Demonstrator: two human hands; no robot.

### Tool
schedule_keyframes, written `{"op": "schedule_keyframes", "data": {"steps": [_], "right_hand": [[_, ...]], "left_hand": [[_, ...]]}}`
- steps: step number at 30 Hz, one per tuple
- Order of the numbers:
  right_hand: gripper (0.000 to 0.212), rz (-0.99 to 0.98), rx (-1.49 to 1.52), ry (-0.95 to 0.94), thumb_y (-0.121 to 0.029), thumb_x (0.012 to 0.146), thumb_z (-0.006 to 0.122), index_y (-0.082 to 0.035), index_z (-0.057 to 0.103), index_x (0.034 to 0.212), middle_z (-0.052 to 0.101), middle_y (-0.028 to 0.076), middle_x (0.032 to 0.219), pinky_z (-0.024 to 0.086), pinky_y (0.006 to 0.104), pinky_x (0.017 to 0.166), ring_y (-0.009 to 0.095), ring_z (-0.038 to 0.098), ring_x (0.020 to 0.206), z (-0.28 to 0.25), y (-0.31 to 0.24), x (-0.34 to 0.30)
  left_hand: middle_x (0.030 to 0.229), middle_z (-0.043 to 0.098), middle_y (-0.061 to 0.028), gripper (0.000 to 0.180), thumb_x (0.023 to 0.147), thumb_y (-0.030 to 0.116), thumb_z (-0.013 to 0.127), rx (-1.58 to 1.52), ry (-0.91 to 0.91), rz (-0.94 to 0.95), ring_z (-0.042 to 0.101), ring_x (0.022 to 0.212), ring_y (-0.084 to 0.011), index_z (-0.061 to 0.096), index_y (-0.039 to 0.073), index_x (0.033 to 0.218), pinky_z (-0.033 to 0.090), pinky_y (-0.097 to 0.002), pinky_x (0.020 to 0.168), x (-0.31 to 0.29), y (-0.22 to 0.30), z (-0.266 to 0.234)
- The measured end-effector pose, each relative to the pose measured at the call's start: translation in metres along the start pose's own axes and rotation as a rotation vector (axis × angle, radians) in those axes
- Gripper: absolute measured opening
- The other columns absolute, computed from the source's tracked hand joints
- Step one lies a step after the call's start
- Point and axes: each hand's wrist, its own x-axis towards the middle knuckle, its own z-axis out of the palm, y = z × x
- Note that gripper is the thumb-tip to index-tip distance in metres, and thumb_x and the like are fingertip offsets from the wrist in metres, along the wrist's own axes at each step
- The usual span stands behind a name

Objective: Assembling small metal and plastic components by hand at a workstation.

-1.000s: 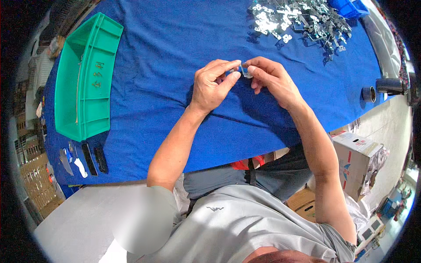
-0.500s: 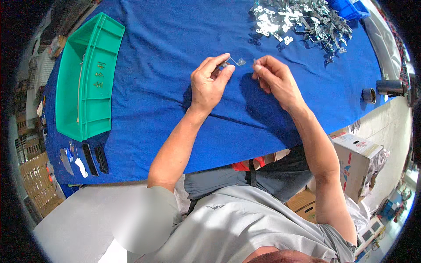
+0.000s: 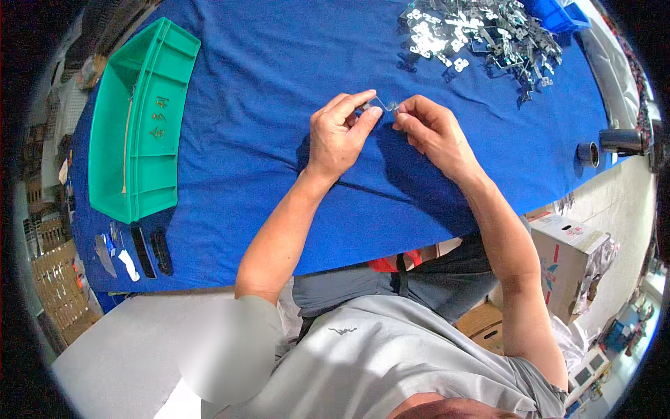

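Above the blue cloth, my left hand (image 3: 340,136) pinches a small bent metal bracket (image 3: 388,109) between thumb and fingers. Its thin arm and end stick out to the right. My right hand (image 3: 434,133) is closed in a pinch at that protruding end, fingertips touching it or very close. Whether a separate small piece sits in the right fingertips is too small to tell. At the far right lies a heap of similar shiny metal brackets (image 3: 506,42).
A green plastic crate (image 3: 155,157) stands on the left of the cloth-covered table (image 3: 258,77). Nearer the front left edge lie two black bars (image 3: 143,253) and small scraps. A blue bin (image 3: 564,19) is behind the heap; a dark ring-shaped cylinder (image 3: 588,153) stands at the right edge.
My right hand has moved slightly left, closing the gap to the bracket's end. My left hand has shifted a little to the right, still holding the bracket.
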Motion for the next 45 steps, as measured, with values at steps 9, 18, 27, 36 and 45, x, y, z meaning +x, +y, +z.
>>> {"op": "schedule_keyframes", "data": {"steps": [9,18,27,36,45], "right_hand": [[0.018,-0.128,-0.064,0.143,-0.016,0.098,0.062,0.000,0.061,0.105,0.065,0.006,0.079,0.049,0.0290,0.062,0.010,0.059,0.069,0.004,0.006,0.000],[0.019,-0.050,-0.182,0.037,-0.017,0.098,0.062,-0.002,0.060,0.108,0.066,0.008,0.084,0.049,0.0311,0.067,0.014,0.060,0.074,-0.001,-0.004,-0.002],[0.018,-0.183,-0.053,0.236,-0.023,0.104,0.055,-0.005,0.058,0.108,0.059,0.000,0.088,0.043,0.0227,0.062,0.006,0.050,0.073,0.001,0.011,0.003],[0.021,0.138,0.208,-0.011,-0.025,0.103,0.056,-0.005,0.062,0.106,0.062,-0.001,0.082,0.038,0.0183,0.052,0.002,0.049,0.062,0.001,-0.009,-0.002],[0.019,0.084,0.131,-0.023,-0.022,0.102,0.056,-0.004,0.062,0.101,0.063,0.000,0.081,0.042,0.0227,0.056,0.005,0.050,0.063,0.001,-0.009,-0.003]], "left_hand": [[0.093,0.070,-0.0052,0.028,0.086,0.007,0.076,-0.001,-0.009,-0.014,0.064,0.077,-0.0083,0.073,0.002,0.113,0.051,-0.0229,0.066,0.000,0.004,0.002],[0.096,0.072,-0.0081,0.030,0.082,0.005,0.078,0.065,-0.060,0.076,0.066,0.077,-0.0123,0.074,0.003,0.111,0.053,-0.0251,0.067,-0.002,0.012,0.001],[0.091,0.071,-0.0066,0.031,0.079,0.008,0.080,0.018,-0.017,0.120,0.055,0.058,-0.0096,0.074,0.005,0.109,0.046,-0.0253,0.053,-0.001,0.008,0.005],[0.095,0.068,-0.0051,0.027,0.088,0.005,0.074,-0.020,0.058,-0.017,0.063,0.082,-0.0089,0.071,0.002,0.115,0.050,-0.0232,0.070,-0.001,0.006,0.002],[0.093,0.068,-0.0050,0.027,0.087,0.008,0.076,-0.002,0.055,-0.007,0.063,0.079,-0.0094,0.072,0.002,0.114,0.050,-0.0242,0.068,0.000,0.006,0.002]]}}
